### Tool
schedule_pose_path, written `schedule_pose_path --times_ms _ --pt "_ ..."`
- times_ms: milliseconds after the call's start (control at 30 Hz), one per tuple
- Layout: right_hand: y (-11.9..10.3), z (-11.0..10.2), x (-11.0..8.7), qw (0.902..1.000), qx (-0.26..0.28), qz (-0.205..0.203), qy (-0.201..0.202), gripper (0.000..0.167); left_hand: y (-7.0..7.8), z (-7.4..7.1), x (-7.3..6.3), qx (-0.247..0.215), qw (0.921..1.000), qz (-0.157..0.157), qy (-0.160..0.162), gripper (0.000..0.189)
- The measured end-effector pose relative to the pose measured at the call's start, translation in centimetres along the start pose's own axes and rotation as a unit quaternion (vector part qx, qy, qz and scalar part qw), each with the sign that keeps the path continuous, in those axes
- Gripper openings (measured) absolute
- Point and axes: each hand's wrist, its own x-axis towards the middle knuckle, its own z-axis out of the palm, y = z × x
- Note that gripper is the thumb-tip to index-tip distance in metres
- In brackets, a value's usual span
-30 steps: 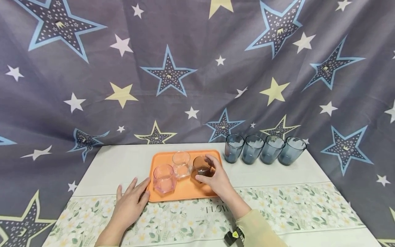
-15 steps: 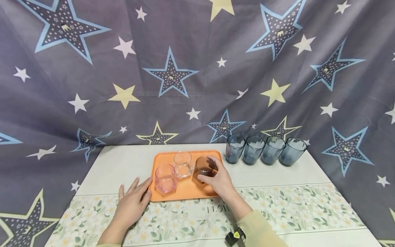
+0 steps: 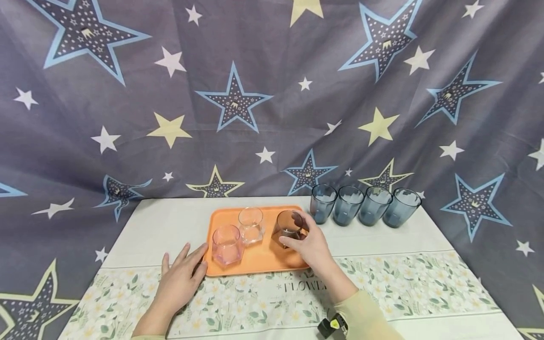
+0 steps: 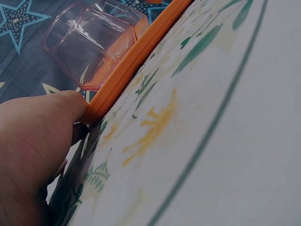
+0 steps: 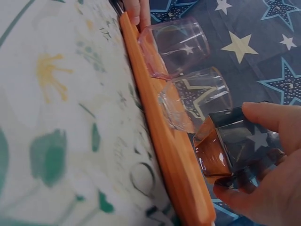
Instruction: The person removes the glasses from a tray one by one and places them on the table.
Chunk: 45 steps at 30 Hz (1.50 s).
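My right hand (image 3: 315,248) holds a smoky brown glass (image 3: 285,227) upright over the right part of an orange tray (image 3: 260,259), thumb on the near side and fingers round the far side. In the right wrist view the base of the brown glass (image 5: 214,153) is close to the tray; whether it touches cannot be made out. A pink-tinted glass (image 3: 227,252) stands on the tray's left part, with a clear glass (image 3: 250,231) just behind it to the right. My left hand (image 3: 180,279) touches the tray's left edge with its fingers extended.
Several blue-tinted glasses (image 3: 350,210) stand in a row at the table's back right, beyond the tray. A flowered cloth (image 3: 408,283) covers the table. Behind the table hangs a grey curtain (image 3: 272,108) with stars.
My right hand has moved the brown glass to the right, away from the clear glass. The left hand stays at the tray's left edge; the other glasses have not moved.
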Motion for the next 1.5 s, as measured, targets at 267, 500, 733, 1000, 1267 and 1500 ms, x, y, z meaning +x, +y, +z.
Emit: schedule_pose_path --times_ms 267,500,733,1000,1267,1500 --pt "-0.7 -1.9 -0.3 0.9995 -0.016 0.005 0.025 0.083 -0.2 0.0 0.2 0.0 1.0 0.003 0.0 0.054" --pt "-1.0 -4.2 -0.5 0.9979 -0.05 0.007 0.041 0.084 -0.1 0.0 0.1 -0.001 1.0 0.006 0.002 0.054" --pt "-0.5 -6.3 -0.6 0.997 -0.057 0.019 0.049 0.086 0.0 -0.1 0.0 -0.001 1.0 0.007 0.005 0.053" --pt "0.3 -7.8 -1.0 0.9957 -0.061 0.035 0.061 0.086 0.1 -0.1 -0.1 -0.003 0.9999 0.008 0.007 0.053" --pt "1.0 -8.6 -1.1 0.9963 -0.045 0.051 0.053 0.086 0.1 -0.1 0.1 -0.002 0.9999 0.01 0.006 0.053" --pt "1.8 -9.0 -1.3 0.9961 -0.048 0.053 0.051 0.085 0.1 0.0 0.1 0.001 1.0 0.008 0.003 0.053"
